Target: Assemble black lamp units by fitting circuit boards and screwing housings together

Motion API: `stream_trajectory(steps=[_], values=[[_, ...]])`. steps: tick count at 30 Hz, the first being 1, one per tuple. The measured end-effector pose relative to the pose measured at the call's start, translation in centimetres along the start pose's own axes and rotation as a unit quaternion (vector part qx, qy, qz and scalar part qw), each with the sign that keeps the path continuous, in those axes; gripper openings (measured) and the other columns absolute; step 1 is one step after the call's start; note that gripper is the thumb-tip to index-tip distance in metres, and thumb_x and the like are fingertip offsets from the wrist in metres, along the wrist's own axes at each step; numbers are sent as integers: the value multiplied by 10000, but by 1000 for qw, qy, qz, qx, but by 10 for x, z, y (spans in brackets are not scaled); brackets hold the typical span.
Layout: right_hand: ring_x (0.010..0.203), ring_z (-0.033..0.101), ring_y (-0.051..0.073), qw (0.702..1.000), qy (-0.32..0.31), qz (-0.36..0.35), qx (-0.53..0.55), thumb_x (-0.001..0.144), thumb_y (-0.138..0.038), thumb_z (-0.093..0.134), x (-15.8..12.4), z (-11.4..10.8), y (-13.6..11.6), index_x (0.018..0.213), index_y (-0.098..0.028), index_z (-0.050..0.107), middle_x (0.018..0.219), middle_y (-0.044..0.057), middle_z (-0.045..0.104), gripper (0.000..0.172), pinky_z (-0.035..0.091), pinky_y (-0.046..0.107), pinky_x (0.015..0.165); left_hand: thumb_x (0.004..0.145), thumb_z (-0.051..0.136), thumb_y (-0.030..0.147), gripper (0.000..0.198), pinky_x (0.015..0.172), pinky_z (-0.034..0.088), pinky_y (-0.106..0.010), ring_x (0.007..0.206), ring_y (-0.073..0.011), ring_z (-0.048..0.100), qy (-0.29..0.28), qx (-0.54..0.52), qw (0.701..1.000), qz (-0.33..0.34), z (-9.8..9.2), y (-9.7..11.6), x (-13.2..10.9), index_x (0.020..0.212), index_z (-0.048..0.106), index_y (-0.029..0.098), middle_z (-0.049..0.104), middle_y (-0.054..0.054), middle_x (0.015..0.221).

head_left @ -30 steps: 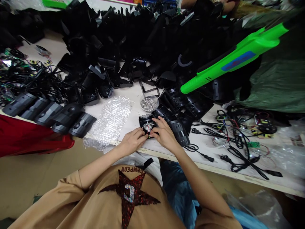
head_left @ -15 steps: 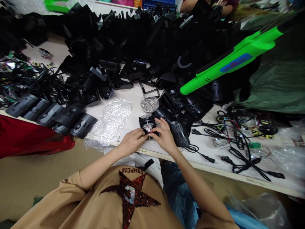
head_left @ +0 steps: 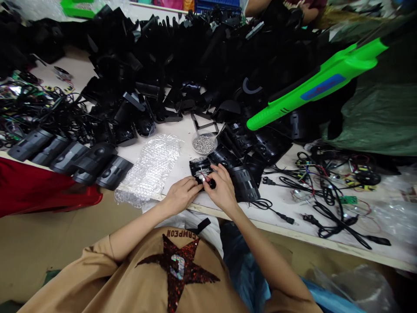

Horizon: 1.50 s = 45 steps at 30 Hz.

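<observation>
At the front edge of the table lies a small black plastic housing [head_left: 194, 164], its inner side facing up. Inside it sits a silvery round part [head_left: 201, 172] with a thin red wire [head_left: 205, 177]. My left hand [head_left: 183, 194] has its fingers pressed together at the housing's lower left edge, steadying it. From the right, my right hand [head_left: 223, 189] is closed, thumb and fingers curled at the silvery part and the wire. What lies between those fingertips is hidden. Just beyond the housing stands a clear dish of small screws [head_left: 203, 143].
A green electric screwdriver [head_left: 312, 84] hangs at upper right. Bubble wrap [head_left: 153, 163] lies left, near a row of grey-black housings [head_left: 94, 163]. Corded wiring [head_left: 322, 191] spreads to the right. Black parts [head_left: 195, 56] are heaped behind. Another person's hands [head_left: 306, 11] show at the top.
My right hand has shifted slightly, its thumb and fingers curling more over the housing's right side. My left hand stays nearly in place.
</observation>
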State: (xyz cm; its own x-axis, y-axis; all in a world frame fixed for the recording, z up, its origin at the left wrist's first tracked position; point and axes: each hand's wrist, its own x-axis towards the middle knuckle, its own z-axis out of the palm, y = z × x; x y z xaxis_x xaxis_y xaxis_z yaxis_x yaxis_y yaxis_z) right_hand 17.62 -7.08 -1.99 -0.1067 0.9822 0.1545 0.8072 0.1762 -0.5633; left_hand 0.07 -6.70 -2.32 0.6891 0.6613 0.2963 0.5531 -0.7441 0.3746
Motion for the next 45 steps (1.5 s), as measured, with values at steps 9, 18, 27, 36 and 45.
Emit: stream_trajectory(steps=[9, 18, 27, 36, 45], values=[[1280, 349, 281, 999, -7, -42, 14, 831, -343, 515, -5, -7, 7, 971, -198, 556, 1302, 137, 471, 206, 369, 493, 1003, 883, 452, 170, 168, 853, 507, -366, 1039, -207, 525, -39, 39, 998, -1, 1, -3, -2, 1014, 557, 171, 573, -82, 972], [1151, 478, 356, 980, 13, 100, -173, 790, -465, 552, -34, -67, 44, 1293, -186, 410, 1303, 179, 458, 592, 468, 519, 869, 894, 470, 246, 351, 903, 492, -380, 1073, -220, 523, 29, -42, 998, -26, 4, -9, -11, 1224, 410, 145, 541, -123, 1110], [1132, 496, 350, 973, 8, 183, -143, 729, -408, 589, -35, -62, 44, 1401, -180, 235, 1275, 185, 478, 792, 473, 490, 840, 611, 743, 500, 1203, 1033, 312, -559, 1359, -389, 127, -11, -181, 977, -115, -5, -44, 8, 1430, -88, 206, 66, -235, 1472], [1034, 565, 253, 962, 55, 229, 137, 666, -510, 645, -23, -70, 12, 1390, -209, 220, 1214, 144, 514, 892, 462, 408, 866, 560, 730, 589, 1275, 1037, 339, -500, 1357, -372, 156, -78, -236, 958, -141, 9, -51, 11, 1422, -145, 248, 42, -176, 1487], [1156, 469, 360, 967, 123, 131, -180, 729, -460, 606, -3, -47, 29, 1357, -153, 339, 1289, 202, 459, 749, 427, 524, 896, 593, 702, 604, 1121, 1064, 187, -592, 1366, -399, 58, 18, -150, 989, -8, 3, -43, 13, 1440, 46, 274, -3, -170, 1500]])
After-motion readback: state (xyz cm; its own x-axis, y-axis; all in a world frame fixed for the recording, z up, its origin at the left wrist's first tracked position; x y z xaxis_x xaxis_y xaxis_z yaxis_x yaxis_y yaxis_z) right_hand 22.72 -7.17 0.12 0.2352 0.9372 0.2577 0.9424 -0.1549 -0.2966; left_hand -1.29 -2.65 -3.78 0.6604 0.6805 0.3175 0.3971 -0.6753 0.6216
